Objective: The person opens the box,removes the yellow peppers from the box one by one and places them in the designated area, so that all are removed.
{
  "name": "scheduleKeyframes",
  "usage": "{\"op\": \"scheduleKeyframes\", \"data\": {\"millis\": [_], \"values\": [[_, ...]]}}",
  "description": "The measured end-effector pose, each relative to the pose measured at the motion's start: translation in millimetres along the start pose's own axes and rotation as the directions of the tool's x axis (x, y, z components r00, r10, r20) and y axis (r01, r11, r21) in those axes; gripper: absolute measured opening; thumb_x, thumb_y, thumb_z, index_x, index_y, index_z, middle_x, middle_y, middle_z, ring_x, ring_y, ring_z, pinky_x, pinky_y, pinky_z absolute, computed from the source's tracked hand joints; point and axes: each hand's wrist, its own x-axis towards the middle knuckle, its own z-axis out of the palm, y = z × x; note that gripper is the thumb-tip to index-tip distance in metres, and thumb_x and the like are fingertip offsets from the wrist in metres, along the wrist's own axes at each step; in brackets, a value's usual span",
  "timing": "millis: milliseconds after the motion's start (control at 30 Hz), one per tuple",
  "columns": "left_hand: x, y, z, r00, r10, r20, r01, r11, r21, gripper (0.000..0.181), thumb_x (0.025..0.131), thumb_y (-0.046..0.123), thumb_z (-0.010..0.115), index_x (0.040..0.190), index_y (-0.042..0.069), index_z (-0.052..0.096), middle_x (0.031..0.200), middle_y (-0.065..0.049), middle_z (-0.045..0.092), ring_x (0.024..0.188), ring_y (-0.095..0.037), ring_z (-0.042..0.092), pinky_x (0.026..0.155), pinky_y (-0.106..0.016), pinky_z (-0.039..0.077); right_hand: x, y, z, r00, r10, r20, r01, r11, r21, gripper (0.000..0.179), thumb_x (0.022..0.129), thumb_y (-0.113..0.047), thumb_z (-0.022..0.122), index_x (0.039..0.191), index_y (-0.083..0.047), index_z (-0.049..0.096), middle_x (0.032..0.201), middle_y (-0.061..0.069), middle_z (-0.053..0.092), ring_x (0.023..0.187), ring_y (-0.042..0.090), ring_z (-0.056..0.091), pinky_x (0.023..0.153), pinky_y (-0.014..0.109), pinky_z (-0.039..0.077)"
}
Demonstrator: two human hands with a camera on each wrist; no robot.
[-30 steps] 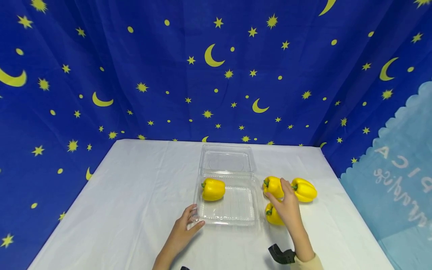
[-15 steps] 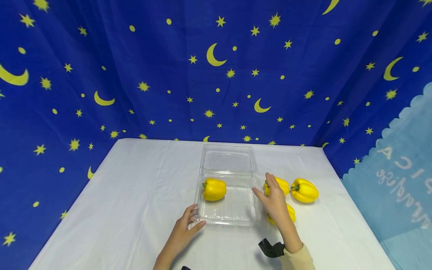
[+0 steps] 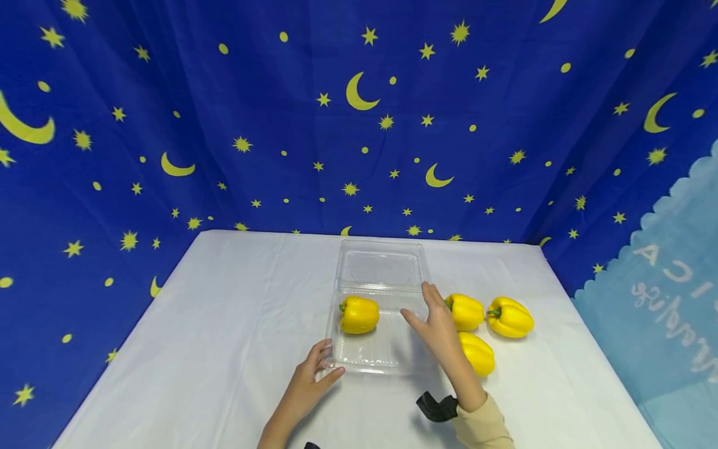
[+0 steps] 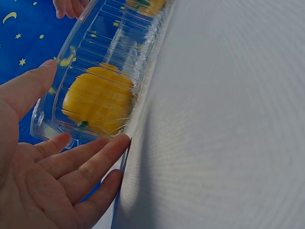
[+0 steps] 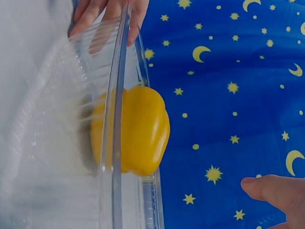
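Note:
A clear plastic clamshell container (image 3: pixel 381 358) lies with its lid folded back, away from the person. In its left half sits a yellow bell pepper (image 3: pixel 359 315), lying on its side, stem to the left. My left hand (image 3: pixel 303 385) is at the container's front left corner, fingertips along its outer wall; in the left wrist view the left hand (image 4: pixel 71 176) has its fingers extended at the wall below the pepper. Over the container's right side hovers my right hand (image 3: pixel 441 329), fingers spread and holding nothing. Only part of the right hand (image 5: pixel 281 193) shows in the right wrist view.
Right of the container, three more yellow peppers rest on the white table: one pepper (image 3: pixel 467 312) beside my right hand, another pepper (image 3: pixel 510 317) farther right, and a nearer pepper (image 3: pixel 478 355) partly behind my forearm. A blue star-patterned curtain (image 3: pixel 280 112) surrounds the table.
My right hand has moved left from over the loose peppers to the container's right side, uncovering more of those peppers. The left hand stays at the container's corner.

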Motion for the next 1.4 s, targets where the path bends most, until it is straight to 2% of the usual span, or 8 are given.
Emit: {"op": "scheduleKeyframes", "data": {"millis": [200,433,667,1200,1400], "values": [[-2.0,2.7,0.8,1.000,0.008,-0.001,-0.008,1.000,-0.001,0.062,0.089,0.029,0.067,0.139,0.006,0.039,0.138,-0.025,0.051,0.118,-0.039,0.057,0.102,-0.055,0.044,-0.1,-4.6,4.5,1.000,0.005,0.019,-0.005,1.000,-0.008,0.075,0.086,-0.025,0.070,0.142,0.009,0.034,0.150,0.026,0.033,0.143,0.039,0.027,0.117,0.053,0.027],[-3.2,4.9,0.6,1.000,0.003,-0.003,-0.003,1.000,-0.003,0.062,0.088,0.029,0.067,0.139,0.007,0.040,0.138,-0.025,0.051,0.117,-0.041,0.058,0.103,-0.058,0.042,-0.3,-9.1,13.7,0.997,-0.078,0.012,0.078,0.997,-0.001,0.073,0.084,-0.023,0.072,0.140,0.011,0.037,0.147,0.028,0.037,0.141,0.042,0.029,0.115,0.055,0.027],[-1.8,2.4,1.0,1.000,0.016,-0.006,-0.016,1.000,0.000,0.062,0.088,0.029,0.067,0.139,0.006,0.040,0.137,-0.025,0.052,0.116,-0.041,0.058,0.102,-0.059,0.042,-0.3,-13.7,23.2,0.993,-0.113,0.036,0.112,0.993,0.022,0.072,0.084,-0.020,0.072,0.139,0.013,0.037,0.146,0.031,0.037,0.140,0.044,0.031,0.115,0.056,0.027],[-1.9,1.2,0.8,0.999,0.053,-0.014,-0.053,0.999,-0.002,0.063,0.088,0.030,0.067,0.139,0.004,0.039,0.135,-0.027,0.053,0.114,-0.042,0.059,0.101,-0.059,0.044,-1.2,-23.6,41.1,0.987,-0.148,0.070,0.143,0.987,0.068,0.070,0.083,-0.018,0.072,0.136,0.014,0.040,0.144,0.031,0.039,0.138,0.045,0.032,0.115,0.055,0.028],[-1.4,0.0,0.6,0.998,0.064,-0.010,-0.063,0.998,0.009,0.064,0.089,0.031,0.067,0.139,0.003,0.039,0.135,-0.028,0.052,0.113,-0.043,0.060,0.100,-0.059,0.044,-2.8,-24.9,51.6,0.984,-0.155,0.086,0.151,0.987,0.053,0.070,0.084,-0.019,0.072,0.136,0.014,0.040,0.144,0.032,0.039,0.137,0.045,0.034,0.114,0.056,0.030]]}}
